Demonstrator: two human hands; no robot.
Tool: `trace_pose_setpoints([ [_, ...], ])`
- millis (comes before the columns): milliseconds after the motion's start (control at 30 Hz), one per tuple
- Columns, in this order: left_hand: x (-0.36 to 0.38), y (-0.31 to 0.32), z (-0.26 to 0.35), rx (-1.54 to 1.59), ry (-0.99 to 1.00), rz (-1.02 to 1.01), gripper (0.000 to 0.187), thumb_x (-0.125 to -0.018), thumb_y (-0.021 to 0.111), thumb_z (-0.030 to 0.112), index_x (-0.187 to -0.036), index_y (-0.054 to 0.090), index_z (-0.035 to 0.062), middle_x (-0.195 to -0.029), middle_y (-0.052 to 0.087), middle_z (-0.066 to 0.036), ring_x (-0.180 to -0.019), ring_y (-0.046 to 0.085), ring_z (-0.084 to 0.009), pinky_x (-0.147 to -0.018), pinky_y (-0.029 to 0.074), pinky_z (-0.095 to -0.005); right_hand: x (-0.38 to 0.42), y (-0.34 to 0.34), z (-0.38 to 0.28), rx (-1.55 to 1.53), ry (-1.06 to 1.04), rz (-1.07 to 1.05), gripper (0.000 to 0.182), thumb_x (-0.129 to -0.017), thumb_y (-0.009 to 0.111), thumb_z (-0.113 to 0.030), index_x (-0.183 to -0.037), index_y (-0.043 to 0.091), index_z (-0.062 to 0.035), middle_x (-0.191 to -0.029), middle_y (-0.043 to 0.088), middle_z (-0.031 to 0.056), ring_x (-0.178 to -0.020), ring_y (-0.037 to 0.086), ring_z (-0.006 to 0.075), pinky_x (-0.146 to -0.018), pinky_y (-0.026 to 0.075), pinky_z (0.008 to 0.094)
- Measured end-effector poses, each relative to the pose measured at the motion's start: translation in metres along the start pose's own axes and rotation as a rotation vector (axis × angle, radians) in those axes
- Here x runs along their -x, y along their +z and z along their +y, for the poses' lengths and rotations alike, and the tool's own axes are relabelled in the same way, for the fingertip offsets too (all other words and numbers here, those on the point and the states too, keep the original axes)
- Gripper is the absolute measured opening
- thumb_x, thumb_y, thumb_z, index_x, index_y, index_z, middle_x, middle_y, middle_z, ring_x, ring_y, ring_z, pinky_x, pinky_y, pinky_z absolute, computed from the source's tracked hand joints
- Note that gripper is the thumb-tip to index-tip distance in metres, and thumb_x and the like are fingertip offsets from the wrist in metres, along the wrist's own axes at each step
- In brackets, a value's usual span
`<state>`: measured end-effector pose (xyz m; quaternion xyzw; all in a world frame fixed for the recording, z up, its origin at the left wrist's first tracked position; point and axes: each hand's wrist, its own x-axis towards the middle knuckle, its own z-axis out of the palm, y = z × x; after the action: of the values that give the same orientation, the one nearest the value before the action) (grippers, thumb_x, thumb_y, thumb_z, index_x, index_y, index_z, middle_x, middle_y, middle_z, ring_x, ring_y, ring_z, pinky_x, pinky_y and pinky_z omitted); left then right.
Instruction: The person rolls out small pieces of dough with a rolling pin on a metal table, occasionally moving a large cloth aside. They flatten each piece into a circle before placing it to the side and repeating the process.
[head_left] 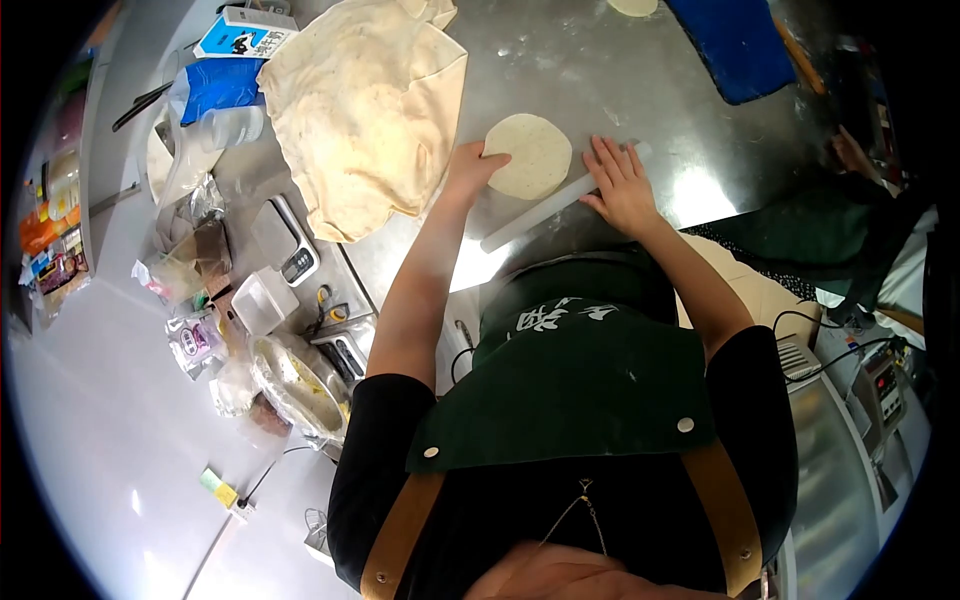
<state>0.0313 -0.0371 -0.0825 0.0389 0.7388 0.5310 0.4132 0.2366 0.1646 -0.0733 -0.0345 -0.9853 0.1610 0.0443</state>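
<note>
A round, flat dough wrapper [530, 157] lies on the metal worktop, pale and thinly speckled. At its left edge my left hand [474, 174] pinches the dough, thumb on top; the fingers underneath are partly hidden. Just below the dough, a white rolling pin [525, 224] lies at a slant, its upper right end under my right hand [622, 188]. That hand is flat on the pin with fingers spread, not wrapped round it. Left of my left hand, a cream cloth [365, 110] is draped over something hidden.
Another dough round [633, 6] shows at the top edge, near a blue cloth [735, 50]. To the left are a milk carton [245, 35], a digital scale [285, 240], a white tray [265, 300], scissors [328, 308] and a plastic-lined bowl [300, 385]. Another person's hand [852, 152] is at right.
</note>
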Motion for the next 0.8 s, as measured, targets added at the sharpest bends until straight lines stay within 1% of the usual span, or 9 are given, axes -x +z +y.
trace_pose_setpoints([
  [100,0.006,0.013,0.001,-0.427,0.093,0.200,0.016,-0.075,0.072,0.009,-0.084,0.066,-0.0038,-0.072,0.065,-0.016,-0.065,0.062,-0.0276,-0.061,0.047,-0.0374,0.005,-0.009,0.007,0.007,-0.011,0.038,0.058,-0.083,0.067,-0.034,-0.132,0.050,-0.0058,-0.147,0.038,0.0159,-0.137,0.034,0.0307,-0.112,0.026,0.0512],
  [200,0.038,0.037,0.033,-0.682,0.315,0.308,0.013,-0.076,0.071,0.008,-0.080,0.063,-0.0027,-0.074,0.062,-0.020,-0.068,0.060,-0.0382,-0.059,0.046,-0.0406,-0.005,-0.025,0.030,0.068,0.094,0.149,0.049,-0.083,0.067,-0.028,-0.124,0.055,-0.0056,-0.140,0.045,0.0159,-0.132,0.041,0.0313,-0.109,0.031,0.0503],
  [333,0.058,0.053,0.066,-0.673,0.622,0.293,0.010,-0.079,0.069,0.007,-0.084,0.065,-0.0007,-0.073,0.062,-0.019,-0.064,0.059,-0.0359,-0.057,0.046,-0.0380,-0.024,-0.053,0.105,0.252,0.345,0.406,0.040,-0.079,0.067,-0.017,-0.116,0.058,-0.0054,-0.127,0.055,0.0144,-0.108,0.055,0.0333,-0.095,0.043,0.0473],
  [433,0.071,0.060,0.108,-0.625,0.730,0.302,0.006,-0.080,0.066,0.002,-0.085,0.065,-0.0009,-0.077,0.063,-0.017,-0.068,0.061,-0.0363,-0.059,0.047,-0.0409,-0.029,-0.064,0.161,0.554,0.437,0.397,0.034,-0.076,0.067,-0.012,-0.108,0.060,-0.0053,-0.118,0.058,0.0131,-0.100,0.057,0.0316,-0.087,0.047,0.0452],
  [533,0.073,0.063,0.128,-0.694,0.774,0.348,0.007,-0.080,0.066,0.002,-0.086,0.066,-0.0003,-0.077,0.063,-0.016,-0.066,0.061,-0.0352,-0.059,0.048,-0.0396,-0.031,-0.067,0.195,0.609,0.494,0.089,0.025,-0.074,0.067,-0.010,-0.098,0.062,-0.0053,-0.106,0.061,0.0109,-0.097,0.059,0.0303,-0.082,0.049,0.0448],
  [567,0.072,0.064,0.130,-0.696,0.778,0.362,0.007,-0.079,0.068,0.002,-0.085,0.066,-0.0002,-0.076,0.064,-0.015,-0.065,0.061,-0.0344,-0.058,0.048,-0.0389,-0.032,-0.066,0.205,0.623,0.427,0.112,0.014,-0.076,0.064,-0.008,-0.089,0.064,-0.0047,-0.093,0.061,0.0093,-0.092,0.061,0.0295,-0.078,0.051,0.0438],
  [667,0.066,0.064,0.127,-0.727,0.760,0.362,0.009,-0.078,0.069,0.002,-0.086,0.066,-0.0002,-0.075,0.063,-0.014,-0.064,0.061,-0.0338,-0.057,0.048,-0.0384,-0.036,-0.061,0.233,0.576,0.374,0.111,0.012,-0.076,0.063,-0.009,-0.087,0.065,-0.0043,-0.091,0.063,0.0111,-0.090,0.062,0.0322,-0.076,0.052,0.0439],
  [767,0.057,0.067,0.126,-0.704,0.695,0.334,0.009,-0.076,0.071,0.002,-0.084,0.066,-0.0006,-0.076,0.065,-0.015,-0.066,0.062,-0.0337,-0.058,0.048,-0.0382,-0.061,-0.102,0.262,0.270,0.527,0.000,0.015,-0.079,0.061,-0.014,-0.091,0.067,-0.0068,-0.098,0.064,0.0130,-0.094,0.063,0.0347,-0.078,0.053,0.0447],
  [800,0.054,0.070,0.127,-0.688,0.670,0.323,0.009,-0.076,0.071,0.002,-0.083,0.066,-0.0007,-0.077,0.065,-0.015,-0.066,0.062,-0.0338,-0.058,0.048,-0.0382,-0.072,-0.124,0.281,0.163,0.603,-0.016,0.020,-0.081,0.059,-0.022,-0.097,0.067,-0.0117,-0.104,0.065,0.0132,-0.099,0.063,0.0337,-0.081,0.052,0.0453],
])
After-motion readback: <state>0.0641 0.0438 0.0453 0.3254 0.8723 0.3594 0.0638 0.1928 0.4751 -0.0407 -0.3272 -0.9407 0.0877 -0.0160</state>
